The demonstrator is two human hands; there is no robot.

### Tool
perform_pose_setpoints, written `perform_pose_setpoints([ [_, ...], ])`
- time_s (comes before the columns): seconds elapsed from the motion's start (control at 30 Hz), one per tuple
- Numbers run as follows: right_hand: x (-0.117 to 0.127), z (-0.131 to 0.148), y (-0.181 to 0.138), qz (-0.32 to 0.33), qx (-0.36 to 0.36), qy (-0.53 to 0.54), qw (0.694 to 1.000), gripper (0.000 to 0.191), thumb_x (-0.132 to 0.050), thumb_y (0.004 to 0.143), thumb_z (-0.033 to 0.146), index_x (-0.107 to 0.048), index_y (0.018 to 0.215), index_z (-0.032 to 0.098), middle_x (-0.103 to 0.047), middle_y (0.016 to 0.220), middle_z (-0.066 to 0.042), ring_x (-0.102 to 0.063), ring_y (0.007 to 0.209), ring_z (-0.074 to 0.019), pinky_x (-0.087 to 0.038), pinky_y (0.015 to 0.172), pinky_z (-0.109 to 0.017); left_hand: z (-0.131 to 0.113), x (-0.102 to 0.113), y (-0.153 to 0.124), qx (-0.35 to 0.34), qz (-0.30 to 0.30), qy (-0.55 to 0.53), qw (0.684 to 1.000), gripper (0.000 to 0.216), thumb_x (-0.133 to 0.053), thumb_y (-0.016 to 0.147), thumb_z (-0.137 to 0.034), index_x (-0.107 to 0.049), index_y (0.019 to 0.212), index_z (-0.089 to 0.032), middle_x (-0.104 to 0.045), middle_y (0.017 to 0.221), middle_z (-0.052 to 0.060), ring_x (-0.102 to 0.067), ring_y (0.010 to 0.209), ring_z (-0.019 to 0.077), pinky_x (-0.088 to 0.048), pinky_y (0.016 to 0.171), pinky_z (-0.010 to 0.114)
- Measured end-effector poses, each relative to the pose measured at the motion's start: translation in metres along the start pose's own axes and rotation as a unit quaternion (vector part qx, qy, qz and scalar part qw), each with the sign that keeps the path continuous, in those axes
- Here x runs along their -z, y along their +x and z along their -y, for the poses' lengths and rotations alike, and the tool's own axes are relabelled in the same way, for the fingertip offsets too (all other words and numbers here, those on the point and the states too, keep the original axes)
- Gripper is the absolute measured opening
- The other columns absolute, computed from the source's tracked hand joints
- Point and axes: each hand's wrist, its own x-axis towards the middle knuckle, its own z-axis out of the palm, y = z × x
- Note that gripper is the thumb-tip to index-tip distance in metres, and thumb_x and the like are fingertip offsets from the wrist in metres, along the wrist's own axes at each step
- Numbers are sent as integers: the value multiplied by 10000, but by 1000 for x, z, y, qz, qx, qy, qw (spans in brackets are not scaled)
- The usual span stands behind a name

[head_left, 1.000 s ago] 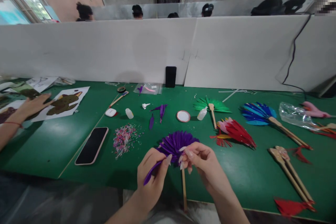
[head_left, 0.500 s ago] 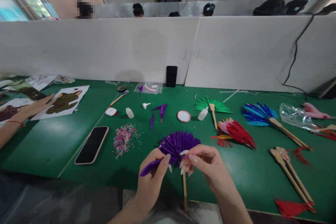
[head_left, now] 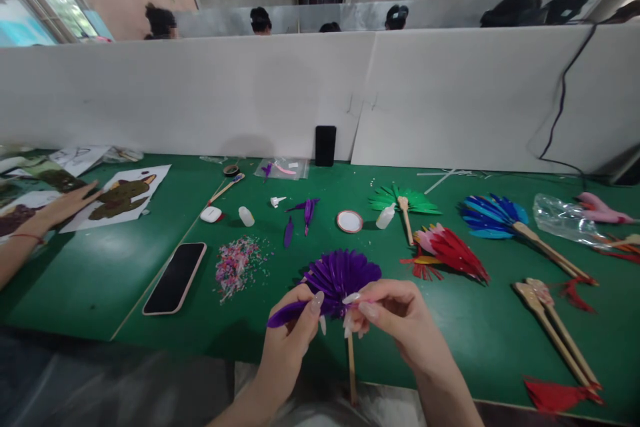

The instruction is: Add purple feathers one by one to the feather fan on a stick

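1. the left hand pinches a loose purple feather between thumb and fingers, closed on it, the feather sticking out to the left, just beside the fan.
2. the right hand is closed in a pinch at the base of the purple feather fan, where the feathers meet the wooden stick; the stick runs down toward the near edge of the worktop.
3. the fan is held just above the green worktop, spread open and facing away, between the two hands.
4. left of the hands lie a pile of small pink and white bits and a phone with a pink case, screen up.
5. right of the hands lie a red and pink fan, two bare wooden sticks and a red feather piece near the edge.
6. farther back sit a round white lid, a small white bottle, a green fan, a blue fan and loose purple feathers.
7. at far left another person's hand rests on a sheet with a brown picture.
8. a black phone leans on the white partition at the back.
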Motion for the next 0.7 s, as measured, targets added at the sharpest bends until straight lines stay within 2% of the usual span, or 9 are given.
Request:
perform_pose_setpoints([
  [0.37, -7, 12, -4, -53, -73, 27, 996, 98, -837, 652, 255, -767, 703, 207, -744, 652, -24, -693, 564, -98, -539, 546, -130, 2, -4, -3, -6, -13, -36, 999, 392, -585, 873, -458, -455, 649, -164, -276, 560, -72, -205, 488, 54, -165, 449, 204],
  [0.7, 0, 2, 1, -2, -41, 25, 999, 131, -817, 674, 173, -776, 779, 241, -763, 740, -25, -718, 639, -110, -560, 609, -128, 6, -2, 1, -21, -46, -23, 998, 375, -603, 869, -428, -490, 637, -155, -327, 570, -60, -276, 510, 56, -221, 477, 202],
])
